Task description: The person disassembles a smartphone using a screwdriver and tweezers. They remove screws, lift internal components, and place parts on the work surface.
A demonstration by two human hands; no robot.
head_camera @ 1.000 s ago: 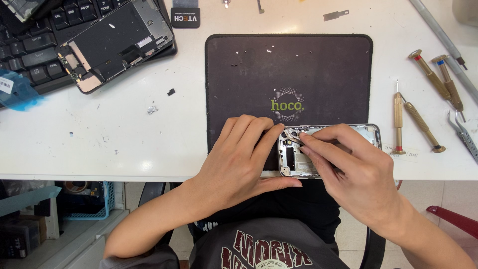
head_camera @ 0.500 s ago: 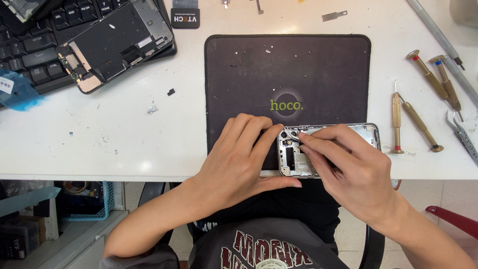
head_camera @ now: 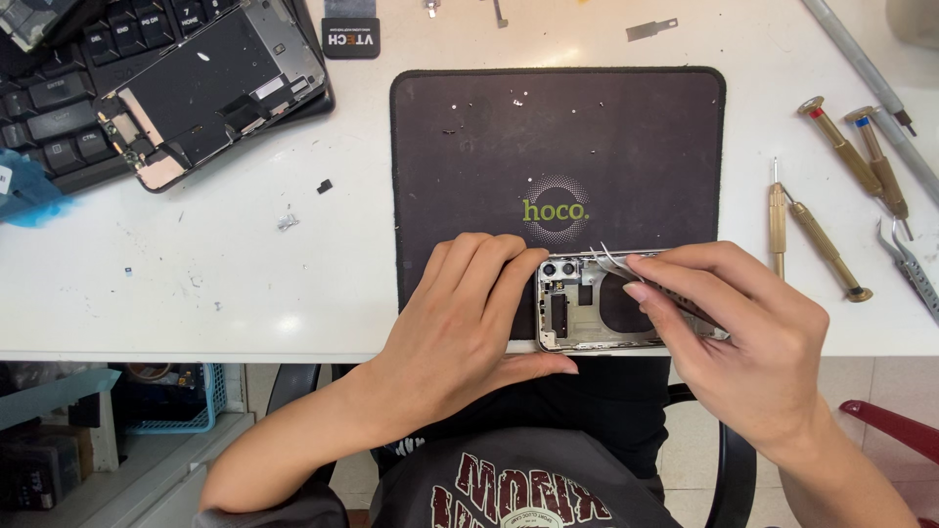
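An opened phone housing (head_camera: 597, 308) with a silver frame lies at the near edge of a dark work mat (head_camera: 558, 147). My left hand (head_camera: 460, 318) rests on its left end, fingers over the frame's corner and thumb along its near side, holding it down. My right hand (head_camera: 743, 332) pinches thin metal tweezers (head_camera: 618, 262), whose tips point left over the housing's upper part, near the camera openings.
A removed phone screen (head_camera: 210, 88) lies on a black keyboard (head_camera: 59, 108) at the far left. Several brass-handled screwdrivers (head_camera: 831, 186) and another pair of tweezers (head_camera: 910, 264) lie right of the mat. Tiny screws dot the mat's far part. A blue basket (head_camera: 171, 406) sits under the table.
My right hand has shifted a little to the right and the tweezer tips have lifted away from the housing's inside. The left hand stays put.
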